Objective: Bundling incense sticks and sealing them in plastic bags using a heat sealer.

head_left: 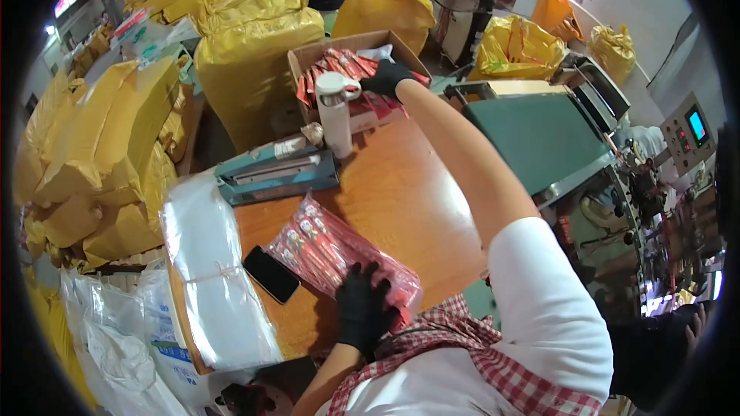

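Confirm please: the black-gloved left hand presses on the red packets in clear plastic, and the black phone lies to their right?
Not quite. In the head view, the black phone lies left of the red packets in clear plastic; the black-gloved left hand does press on them.

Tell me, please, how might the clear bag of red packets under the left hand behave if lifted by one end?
The bag of packets would probably sag, since its film looks thin. The glossy film may feel slippery under the gloved left hand. The loose packets inside would likely slide toward the lower end.
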A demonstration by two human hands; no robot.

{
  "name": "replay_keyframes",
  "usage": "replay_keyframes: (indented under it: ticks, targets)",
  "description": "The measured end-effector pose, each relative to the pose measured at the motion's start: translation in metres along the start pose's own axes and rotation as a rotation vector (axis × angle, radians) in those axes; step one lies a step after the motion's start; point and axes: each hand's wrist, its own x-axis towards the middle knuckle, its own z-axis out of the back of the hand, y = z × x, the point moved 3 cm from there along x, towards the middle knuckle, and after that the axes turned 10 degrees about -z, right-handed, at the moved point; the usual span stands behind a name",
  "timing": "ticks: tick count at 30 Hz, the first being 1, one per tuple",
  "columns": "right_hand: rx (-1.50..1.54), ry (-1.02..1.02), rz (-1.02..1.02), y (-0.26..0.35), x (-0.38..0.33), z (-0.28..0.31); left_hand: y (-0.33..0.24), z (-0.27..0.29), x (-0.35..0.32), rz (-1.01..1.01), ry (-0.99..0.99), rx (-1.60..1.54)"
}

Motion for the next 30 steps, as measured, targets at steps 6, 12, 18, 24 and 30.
replay_keyframes:
  ticks: [6, 12, 18, 24, 30]
  targets:
    - [-0.068, 0.248, 0.057, 0.024, 0.047, -0.011, 0.023, -0.016, -0.016, -0.046, 0.175, 0.036]
    - [0.222, 0.192, 0.058, -0.022, 0.089, -0.022, 0.038, -0.002, -0.009, -0.103, 0.177, 0.03]
    - [0.935, 0.208, -0.123, -0.055, 0.025, 0.0, 0.038, 0.003, -0.005, -0.117, 0.162, 0.087]
    - [1.35, 0.074, -0.081, -0.13, -0.101, -0.036, 0.034, 0.022, 0.03, 0.083, -0.14, -0.184]
    - [1.491, 0.236, -0.113, -0.155, -0.358, -0.097, 0.052, -0.041, 0.108, 0.536, -0.382, -1.65]
